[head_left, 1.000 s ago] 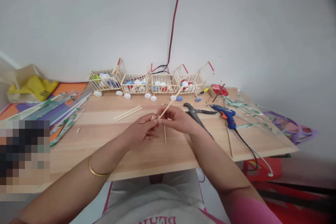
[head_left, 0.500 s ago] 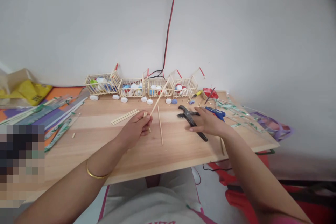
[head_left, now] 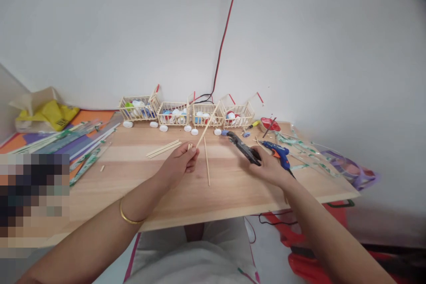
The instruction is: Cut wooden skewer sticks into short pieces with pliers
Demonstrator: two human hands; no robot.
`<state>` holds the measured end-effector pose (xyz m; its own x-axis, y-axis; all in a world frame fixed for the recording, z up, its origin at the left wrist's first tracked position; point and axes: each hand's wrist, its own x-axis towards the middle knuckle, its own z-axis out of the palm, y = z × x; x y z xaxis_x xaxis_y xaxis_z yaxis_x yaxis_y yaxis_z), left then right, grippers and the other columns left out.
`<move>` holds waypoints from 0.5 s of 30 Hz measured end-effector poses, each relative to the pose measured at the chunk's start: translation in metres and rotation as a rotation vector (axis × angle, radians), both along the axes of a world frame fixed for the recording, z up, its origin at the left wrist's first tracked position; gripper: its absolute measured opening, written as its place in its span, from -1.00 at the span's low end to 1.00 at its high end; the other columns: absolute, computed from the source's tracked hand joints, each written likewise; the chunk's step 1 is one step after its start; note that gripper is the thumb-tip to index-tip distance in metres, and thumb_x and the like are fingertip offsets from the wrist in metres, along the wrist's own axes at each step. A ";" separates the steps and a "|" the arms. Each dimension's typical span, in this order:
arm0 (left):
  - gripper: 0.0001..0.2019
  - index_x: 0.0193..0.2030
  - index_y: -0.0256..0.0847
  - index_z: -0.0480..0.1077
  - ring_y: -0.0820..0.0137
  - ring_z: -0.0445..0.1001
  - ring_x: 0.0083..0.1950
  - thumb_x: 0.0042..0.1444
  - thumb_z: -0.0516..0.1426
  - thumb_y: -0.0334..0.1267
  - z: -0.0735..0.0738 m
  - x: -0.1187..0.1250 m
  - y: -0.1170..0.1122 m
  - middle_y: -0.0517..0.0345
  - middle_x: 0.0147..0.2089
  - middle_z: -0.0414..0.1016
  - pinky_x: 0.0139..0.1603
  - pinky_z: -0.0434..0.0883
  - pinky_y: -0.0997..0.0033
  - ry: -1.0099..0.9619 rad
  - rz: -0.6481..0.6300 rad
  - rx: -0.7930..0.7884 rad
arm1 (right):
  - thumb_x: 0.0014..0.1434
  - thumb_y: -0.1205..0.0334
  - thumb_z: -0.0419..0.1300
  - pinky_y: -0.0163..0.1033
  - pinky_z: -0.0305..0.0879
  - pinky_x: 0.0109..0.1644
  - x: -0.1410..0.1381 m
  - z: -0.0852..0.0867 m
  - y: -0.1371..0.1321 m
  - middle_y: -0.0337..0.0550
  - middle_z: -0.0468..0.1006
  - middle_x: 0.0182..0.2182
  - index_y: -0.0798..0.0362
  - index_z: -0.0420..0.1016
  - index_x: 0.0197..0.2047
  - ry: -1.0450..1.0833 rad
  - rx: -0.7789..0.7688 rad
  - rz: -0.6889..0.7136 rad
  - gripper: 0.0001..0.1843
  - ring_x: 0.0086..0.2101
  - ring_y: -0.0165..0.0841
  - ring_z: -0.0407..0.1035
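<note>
A pale wooden table (head_left: 159, 204) begins just past the person's lap (head_left: 196, 253), and both forearms cross its near edge. Below the right end, something red (head_left: 309, 266) shows beside the light floor. A band of wood grain separates the hands from the near edge, and another stretch lies between the two hands, with one loose stick (head_left: 207, 164) on it, its long axis running away from the person.

The left hand (head_left: 179, 162) is over the middle of the table, thumb and fingers pinching a thin stick (head_left: 208, 125). This held stick slants up, away and to the right, its far tip overlapping the carts in view; ends of short pieces show beside the thumb. The right hand (head_left: 269, 166) curls its fingers round the handles of black pliers (head_left: 242, 147), whose head points away and to the left; its fingertips are partly hidden.

A bundle of sticks (head_left: 163, 149) lies beyond the left hand, and a blue glue gun (head_left: 281, 153) just beyond the right. At the far edge stand four small stick carts (head_left: 139, 108), close to a plain wall (head_left: 149, 31) with a red-and-black cable (head_left: 226, 35) hanging down it.
</note>
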<state>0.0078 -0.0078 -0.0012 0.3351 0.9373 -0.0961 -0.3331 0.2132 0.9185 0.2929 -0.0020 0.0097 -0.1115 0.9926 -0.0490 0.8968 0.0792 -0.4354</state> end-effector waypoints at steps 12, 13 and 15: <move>-0.75 -0.39 -0.24 0.20 0.64 -0.01 -0.58 0.12 0.09 -0.10 0.006 0.004 -0.009 0.33 -0.52 0.11 -0.56 0.01 0.60 -0.060 -0.059 0.085 | -0.13 0.41 0.13 -0.16 0.20 0.01 -0.066 0.016 -0.039 -0.08 0.35 -0.05 0.02 0.15 0.09 0.373 0.021 0.310 -0.35 -0.08 -0.25 0.29; -0.75 -0.39 -0.24 0.19 0.64 -0.01 -0.58 0.12 0.10 -0.10 0.006 0.005 -0.009 0.34 -0.53 0.10 -0.57 0.00 0.60 -0.058 -0.069 0.081 | -0.14 0.41 0.14 -0.15 0.20 0.02 -0.068 0.016 -0.039 -0.08 0.35 -0.04 0.02 0.16 0.09 0.356 0.037 0.311 -0.34 -0.08 -0.24 0.29; -0.74 -0.38 -0.23 0.19 0.63 -0.02 -0.58 0.10 0.11 -0.08 0.007 0.005 -0.010 0.35 -0.54 0.08 -0.57 -0.01 0.60 -0.046 -0.082 0.079 | -0.15 0.39 0.15 -0.15 0.22 -0.02 -0.070 0.017 -0.039 -0.08 0.36 -0.05 0.01 0.18 0.08 0.314 0.069 0.306 -0.34 -0.11 -0.23 0.29</move>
